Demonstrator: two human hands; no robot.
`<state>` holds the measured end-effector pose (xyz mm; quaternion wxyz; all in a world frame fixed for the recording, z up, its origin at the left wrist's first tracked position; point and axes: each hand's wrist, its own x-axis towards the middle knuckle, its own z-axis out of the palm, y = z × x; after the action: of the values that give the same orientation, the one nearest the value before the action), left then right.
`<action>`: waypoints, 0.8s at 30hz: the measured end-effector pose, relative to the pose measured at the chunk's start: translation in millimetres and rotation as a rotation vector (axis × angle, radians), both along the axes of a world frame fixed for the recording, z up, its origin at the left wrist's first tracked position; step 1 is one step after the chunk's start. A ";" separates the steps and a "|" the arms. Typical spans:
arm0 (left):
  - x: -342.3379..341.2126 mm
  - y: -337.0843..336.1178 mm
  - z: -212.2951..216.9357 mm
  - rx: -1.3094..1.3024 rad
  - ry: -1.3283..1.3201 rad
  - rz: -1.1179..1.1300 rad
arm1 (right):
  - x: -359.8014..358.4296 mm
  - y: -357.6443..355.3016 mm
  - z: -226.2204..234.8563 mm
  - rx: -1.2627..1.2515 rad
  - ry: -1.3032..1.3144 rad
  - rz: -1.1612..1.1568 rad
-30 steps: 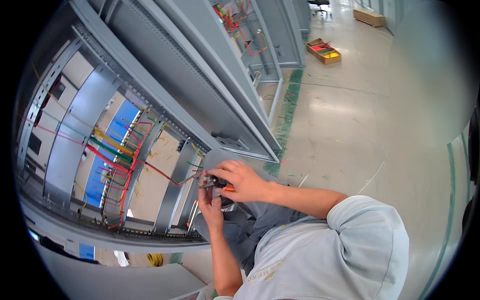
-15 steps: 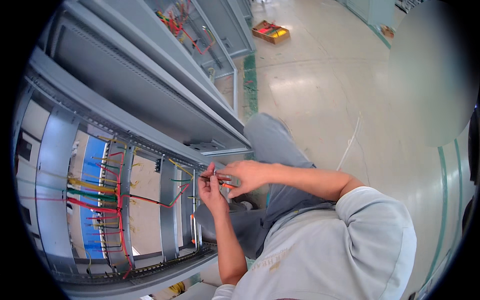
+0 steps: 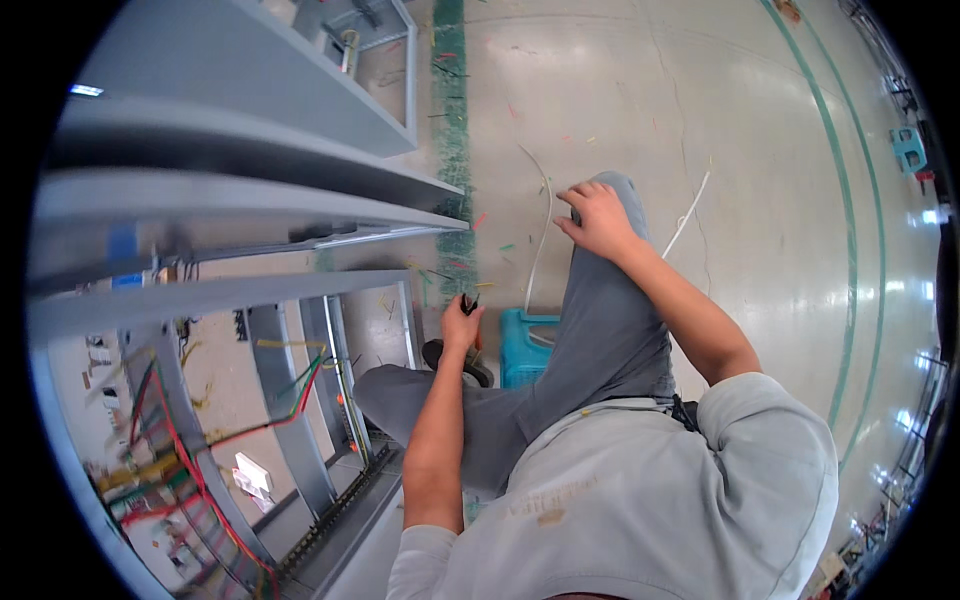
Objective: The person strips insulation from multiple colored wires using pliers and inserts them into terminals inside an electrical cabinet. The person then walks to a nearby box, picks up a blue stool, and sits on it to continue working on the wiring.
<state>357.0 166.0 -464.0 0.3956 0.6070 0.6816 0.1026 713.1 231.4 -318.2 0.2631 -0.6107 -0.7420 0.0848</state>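
Observation:
Low over the floor beside the cabinet frame, my left hand point(image 3: 458, 328) is closed around a small pair of pliers point(image 3: 469, 305). Their black jaws stick out past my fingers, and a bit of orange handle shows below. The exact kind of pliers is too small to tell. My right hand point(image 3: 598, 217) rests at my bent right knee, fingers spread and holding nothing. Red, green and yellow wires point(image 3: 310, 385) run across the open grey cabinet frame point(image 3: 275, 290) to the left of my left hand.
A teal plastic stool point(image 3: 518, 350) stands between my legs. White tubing point(image 3: 690, 212) and scattered wire scraps lie on the floor, along with a green painted stripe point(image 3: 450, 120). Grey cabinet panels point(image 3: 230, 90) jut in from the left. Another teal stool point(image 3: 908, 149) is far right.
My hands, together at the frame's wires before, are now apart. The right has gone to my knee; the left has drawn back with the pliers. The view has turned toward the floor.

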 end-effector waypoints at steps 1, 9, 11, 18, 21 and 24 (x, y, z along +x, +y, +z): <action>0.1 4.2 -11.7 0.027 0.076 -0.056 | 1.1 3.4 -8.3 -0.053 -0.029 0.045; 5.9 109.8 -1.4 -0.438 0.124 -0.268 | 12.7 47.6 -0.5 -0.424 -0.061 0.021; 13.6 117.6 18.6 -0.411 0.067 -0.239 | 24.6 49.6 17.1 -0.484 -0.026 -0.038; 47.7 93.2 165.6 -0.572 0.278 -0.509 | 81.4 -14.4 52.0 -0.566 0.291 -0.371; 75.1 95.3 258.9 -0.526 0.246 -0.632 | 121.8 -62.3 59.2 -0.584 0.508 -0.561; 104.8 129.0 334.5 -0.443 0.245 -0.714 | 181.1 -106.2 94.9 -0.656 0.625 -0.826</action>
<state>461.8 295.0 -129.5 0.4431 0.7126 0.4765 -0.2622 894.2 125.3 -223.3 0.2778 -0.8431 -0.2669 0.3752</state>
